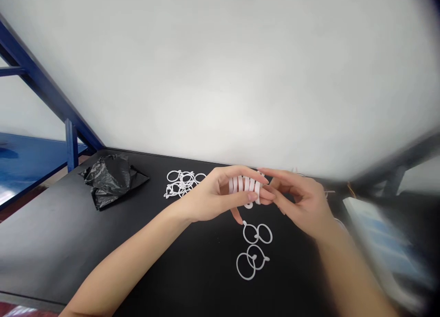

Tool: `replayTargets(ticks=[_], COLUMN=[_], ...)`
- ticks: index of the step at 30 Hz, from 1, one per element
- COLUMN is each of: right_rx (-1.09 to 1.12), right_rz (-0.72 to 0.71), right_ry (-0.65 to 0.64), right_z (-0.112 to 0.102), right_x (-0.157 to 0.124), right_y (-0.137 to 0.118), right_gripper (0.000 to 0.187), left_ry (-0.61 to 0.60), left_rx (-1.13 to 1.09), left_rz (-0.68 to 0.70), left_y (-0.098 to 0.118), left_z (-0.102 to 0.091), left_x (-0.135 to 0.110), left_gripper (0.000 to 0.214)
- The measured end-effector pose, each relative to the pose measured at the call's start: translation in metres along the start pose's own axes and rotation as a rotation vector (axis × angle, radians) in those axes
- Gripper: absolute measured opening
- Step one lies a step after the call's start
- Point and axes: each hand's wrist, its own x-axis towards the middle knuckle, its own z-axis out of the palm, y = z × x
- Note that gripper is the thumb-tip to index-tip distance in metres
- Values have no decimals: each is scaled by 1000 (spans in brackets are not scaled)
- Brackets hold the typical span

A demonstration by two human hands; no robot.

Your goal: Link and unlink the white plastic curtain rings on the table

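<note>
Several white curtain rings (246,184), each with a small eyelet, are lined up around the fingers of my left hand (220,193). Its thumb presses on the row from the near side. At the row's right end, my right hand (299,193) has its fingers bent together by the left fingertips. A bit of white ring shows at its index fingertip; the rest of that grip is partly hidden. Below the hands, several loose rings (245,266) lie on the black tabletop (192,271), some overlapping. Left of my left wrist is a tangled pile of similar rings (182,184).
A crumpled black plastic bag (113,179) lies at the back left of the table. A blurred white and blue object (378,239) is on the right beside my forearm. Behind the table stands a white panel (223,78), with a blue metal frame (51,92) at left.
</note>
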Motion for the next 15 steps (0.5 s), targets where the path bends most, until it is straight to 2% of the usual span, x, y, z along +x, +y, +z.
replayTargets(ticks=[3,9,15], right_rx=[-11,-30,3], right_rz=[-26,72,155], right_ry=[-104,-183,-404], right_z=[2,1,-7], right_x=[2,4,6], right_y=[-1,-4,-2], right_gripper=[21,14,22], left_ry=[-16,8,75], left_rx=[4,5,41], left_rz=[-14,-10,4], left_y=[1,2,2], left_z=[0,1,1], left_x=[-1,-1,-2], left_gripper=[26,25,24])
